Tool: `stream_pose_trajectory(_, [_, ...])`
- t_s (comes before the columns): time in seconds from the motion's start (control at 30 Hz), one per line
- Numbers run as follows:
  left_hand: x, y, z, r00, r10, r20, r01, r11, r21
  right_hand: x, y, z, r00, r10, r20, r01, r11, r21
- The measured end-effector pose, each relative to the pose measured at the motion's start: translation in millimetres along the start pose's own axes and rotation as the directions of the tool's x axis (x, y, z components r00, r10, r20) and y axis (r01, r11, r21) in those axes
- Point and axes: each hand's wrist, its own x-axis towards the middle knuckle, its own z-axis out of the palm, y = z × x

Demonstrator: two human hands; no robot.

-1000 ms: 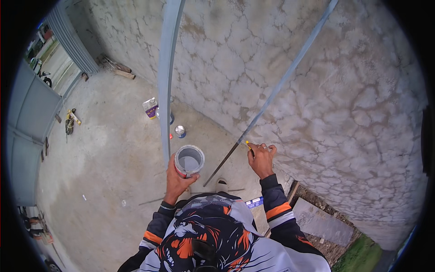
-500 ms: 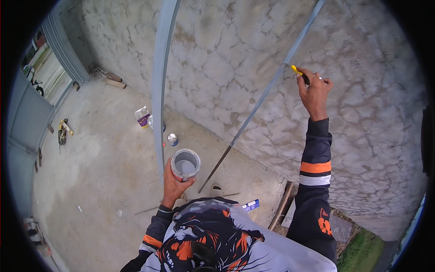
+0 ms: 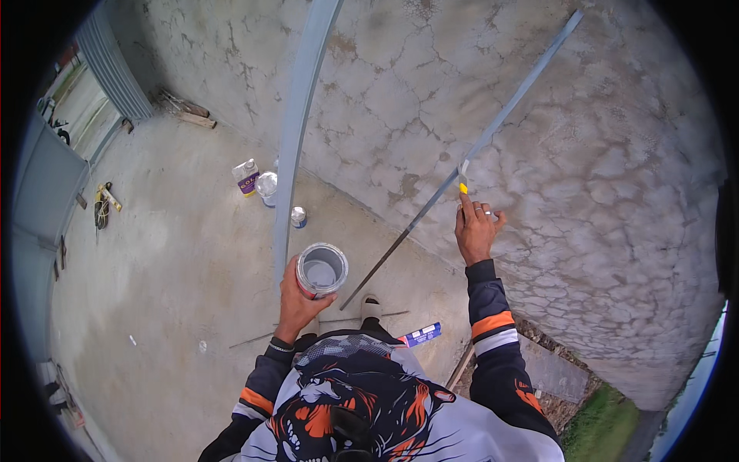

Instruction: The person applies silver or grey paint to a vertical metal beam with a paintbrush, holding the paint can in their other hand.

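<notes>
Wrapped round a round paint can, my left hand holds it upright in front of my body; grey paint shows inside. My right hand grips a paintbrush with a yellow part on it, and its pale bristle end touches a slim metal bar. The bar slants from the floor up across the wall. Its upper length is coated blue-grey, while the lower end is dark and bare. A wider blue-grey metal post rises just beyond the can.
A cracked cement wall fills the right side. On the concrete floor stand a purple-and-white container, a clear jug and a small can. A blue tube lies near my feet. Tools lie far left.
My right hand has come down and left with the brush, to a lower stretch of the bar. My left hand still holds the can, and the view has shifted slightly.
</notes>
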Motion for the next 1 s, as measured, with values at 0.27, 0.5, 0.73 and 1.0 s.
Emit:
stream_pose_trajectory(0.27, [-7, -25, -43, 0.983, 0.066, 0.169, -0.095, 0.982, 0.165, -78, -110, -139, 0.833, 0.129, 0.538, -0.514, 0.54, 0.667])
stream_pose_trajectory(0.5, [11, -27, -42, 0.879, 0.276, 0.388, -0.346, 0.93, 0.124, -47, -168, -188, 0.765, -0.382, 0.519, -0.097, 0.728, 0.678])
stream_pose_trajectory(0.73, [5, -15, -35, 0.85, 0.333, 0.409, -0.412, 0.903, 0.12, -56, -187, -153, 0.74, -0.51, 0.439, 0.082, 0.716, 0.693])
stream_pose_trajectory(1.0, [-19, -25, -12, 0.879, 0.312, 0.36, -0.385, 0.91, 0.151, -92, -163, -155, 0.746, -0.456, 0.485, -0.058, 0.681, 0.73])
